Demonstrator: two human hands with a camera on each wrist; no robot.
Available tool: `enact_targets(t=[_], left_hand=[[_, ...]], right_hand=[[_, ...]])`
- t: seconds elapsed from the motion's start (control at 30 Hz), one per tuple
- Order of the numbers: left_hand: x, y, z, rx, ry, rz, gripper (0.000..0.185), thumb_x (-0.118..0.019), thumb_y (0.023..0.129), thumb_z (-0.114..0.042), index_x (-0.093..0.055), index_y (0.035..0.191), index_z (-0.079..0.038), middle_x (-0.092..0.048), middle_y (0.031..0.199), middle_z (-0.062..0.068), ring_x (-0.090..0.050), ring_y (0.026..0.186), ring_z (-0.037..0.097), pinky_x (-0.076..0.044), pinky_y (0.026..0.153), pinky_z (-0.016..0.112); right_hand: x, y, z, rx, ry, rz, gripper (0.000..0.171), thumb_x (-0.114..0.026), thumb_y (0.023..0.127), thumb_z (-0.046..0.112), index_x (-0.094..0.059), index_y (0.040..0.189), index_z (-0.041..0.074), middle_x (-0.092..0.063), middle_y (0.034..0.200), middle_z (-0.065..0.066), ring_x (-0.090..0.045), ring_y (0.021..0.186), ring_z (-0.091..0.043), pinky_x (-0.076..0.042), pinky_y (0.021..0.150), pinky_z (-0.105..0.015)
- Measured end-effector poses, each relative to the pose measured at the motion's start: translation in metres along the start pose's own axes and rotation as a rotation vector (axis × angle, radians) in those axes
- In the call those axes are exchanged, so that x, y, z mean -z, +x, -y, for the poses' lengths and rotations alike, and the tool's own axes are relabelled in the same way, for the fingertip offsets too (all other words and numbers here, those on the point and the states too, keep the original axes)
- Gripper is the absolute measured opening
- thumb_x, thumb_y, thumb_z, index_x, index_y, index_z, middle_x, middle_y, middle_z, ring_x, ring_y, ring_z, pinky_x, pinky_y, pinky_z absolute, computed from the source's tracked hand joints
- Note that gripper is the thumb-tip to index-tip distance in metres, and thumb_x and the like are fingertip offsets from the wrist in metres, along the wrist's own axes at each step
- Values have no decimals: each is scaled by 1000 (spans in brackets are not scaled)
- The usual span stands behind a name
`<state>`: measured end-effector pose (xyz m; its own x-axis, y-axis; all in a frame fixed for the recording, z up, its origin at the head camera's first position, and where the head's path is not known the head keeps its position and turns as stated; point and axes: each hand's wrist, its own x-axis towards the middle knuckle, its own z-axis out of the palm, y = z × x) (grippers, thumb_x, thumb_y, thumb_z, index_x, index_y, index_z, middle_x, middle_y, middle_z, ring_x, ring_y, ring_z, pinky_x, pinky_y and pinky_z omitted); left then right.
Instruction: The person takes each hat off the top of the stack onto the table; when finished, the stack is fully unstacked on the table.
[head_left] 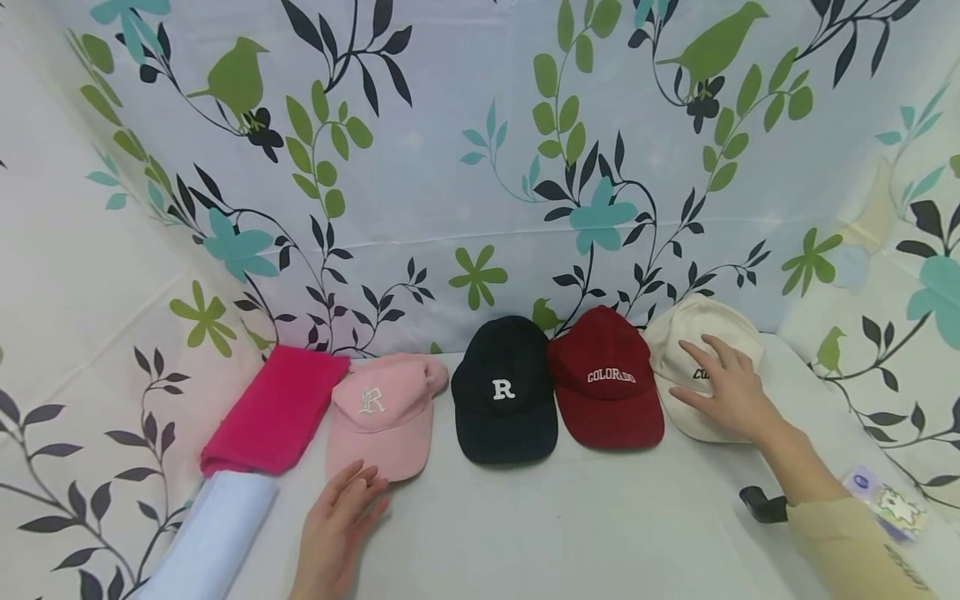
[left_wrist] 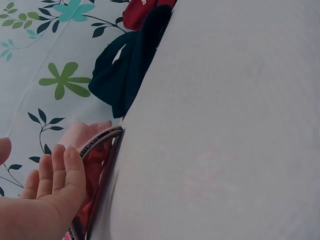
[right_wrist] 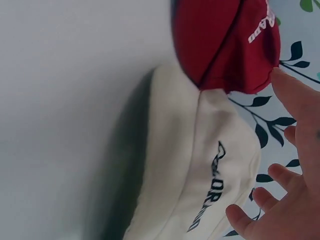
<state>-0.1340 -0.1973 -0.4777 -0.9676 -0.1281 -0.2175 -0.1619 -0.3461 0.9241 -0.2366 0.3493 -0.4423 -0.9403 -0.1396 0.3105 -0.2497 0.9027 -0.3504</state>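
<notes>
Four caps lie in a row on the white table (head_left: pixel 570 525): a pink cap (head_left: pixel 382 412), a black cap (head_left: pixel 504 387) with a white R, a red cap (head_left: pixel 607 379) reading COLORADO, and a cream cap (head_left: pixel 678 354). My left hand (head_left: pixel 352 492) lies flat with straight fingers at the pink cap's brim (left_wrist: pixel 100 145), fingertips at its edge. Spread open, my right hand (head_left: pixel 720 375) is over the cream cap (right_wrist: pixel 200 175). Whether it touches the fabric is unclear. In the right wrist view the red cap (right_wrist: pixel 220 45) overlaps the cream one.
A folded bright pink cloth (head_left: pixel 273 408) and a folded pale blue cloth (head_left: pixel 217 533) lie at the left. Leaf-and-bird patterned fabric (head_left: pixel 450 167) walls in the table at back and both sides. A black strap piece (head_left: pixel 761 504) sits by my right forearm.
</notes>
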Motion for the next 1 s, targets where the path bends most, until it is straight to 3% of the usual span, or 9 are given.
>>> enact_targets(t=[0.5, 0.73, 1.0], left_hand=[[16, -5, -6, -34, -27, -57, 50, -59, 104, -19, -38, 147, -4, -65, 118, -4, -65, 109, 11, -53, 97, 34], [26, -7, -5, -90, -24, -91, 46, -61, 103, -14, -42, 143, -4, -67, 115, -4, -67, 106, 12, -55, 94, 33], [31, -5, -6, -130, 91, -231, 53, -65, 100, -13, -39, 145, 0, -66, 116, -3, -67, 102, 9, -57, 88, 29]], right_hand=[[1, 17, 32, 43, 50, 5, 77, -76, 90, 37, -40, 152, 10, -26, 153, -30, -25, 132, -61, -27, 93, -83], [-2, 28, 51, 84, 95, -4, 76, -77, 90, 35, -41, 151, 9, -28, 153, -29, -25, 133, -59, -24, 99, -80], [-10, 44, 80, 118, 157, -12, 77, -79, 89, 28, -40, 153, 10, -29, 154, -27, -24, 137, -54, -27, 103, -76]])
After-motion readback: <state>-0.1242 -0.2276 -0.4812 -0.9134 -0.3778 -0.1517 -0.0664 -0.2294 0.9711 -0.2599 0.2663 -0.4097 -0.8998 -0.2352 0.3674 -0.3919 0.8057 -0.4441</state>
